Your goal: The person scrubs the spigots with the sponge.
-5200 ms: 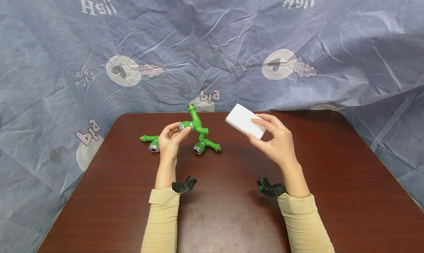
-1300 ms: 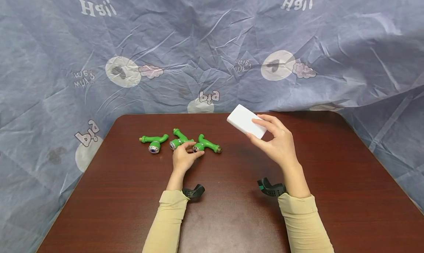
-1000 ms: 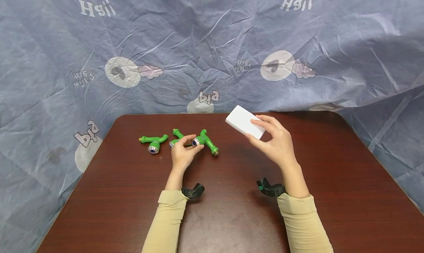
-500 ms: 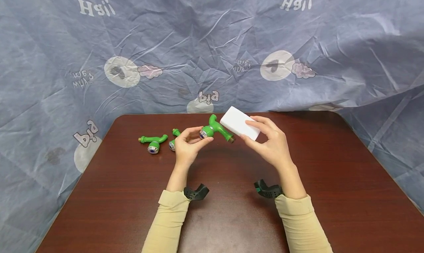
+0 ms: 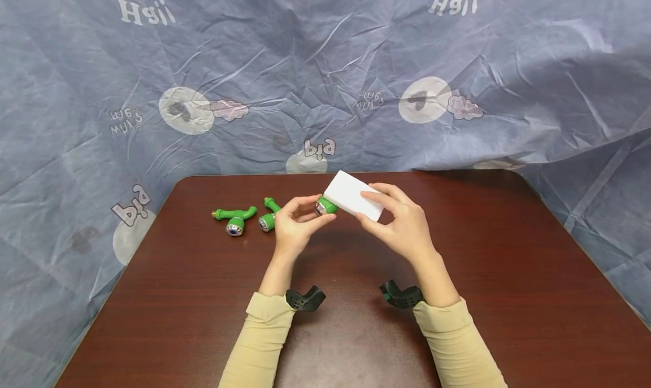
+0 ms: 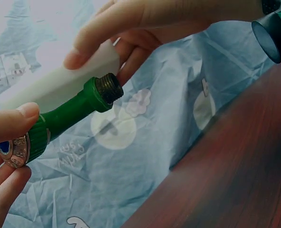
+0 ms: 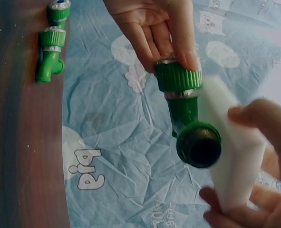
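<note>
My left hand point(image 5: 295, 227) pinches the ribbed knob of a green tap point(image 5: 326, 206), raised above the table. My right hand point(image 5: 402, 224) grips a white sponge point(image 5: 353, 196), a flat block, between thumb and fingers. In the head view the sponge hides most of the tap's body. The left wrist view shows the tap point(image 6: 69, 114) with its brass threaded end bare and the sponge point(image 6: 59, 85) lying along its far side. From the right wrist, the spout opening of the tap point(image 7: 185, 104) faces the camera, with the sponge point(image 7: 235, 147) right against its side.
Two more green taps lie on the dark brown table point(image 5: 178, 297) left of my hands: one tap point(image 5: 235, 223) farther left, another tap point(image 5: 267, 221) just behind my left hand. A blue-grey printed cloth point(image 5: 325, 77) hangs behind the table's back edge.
Earlier my left hand put one tap down on the table, then took the rightmost tap and lifted it. The sponge, held in my right hand, has moved left and down to the tap.
</note>
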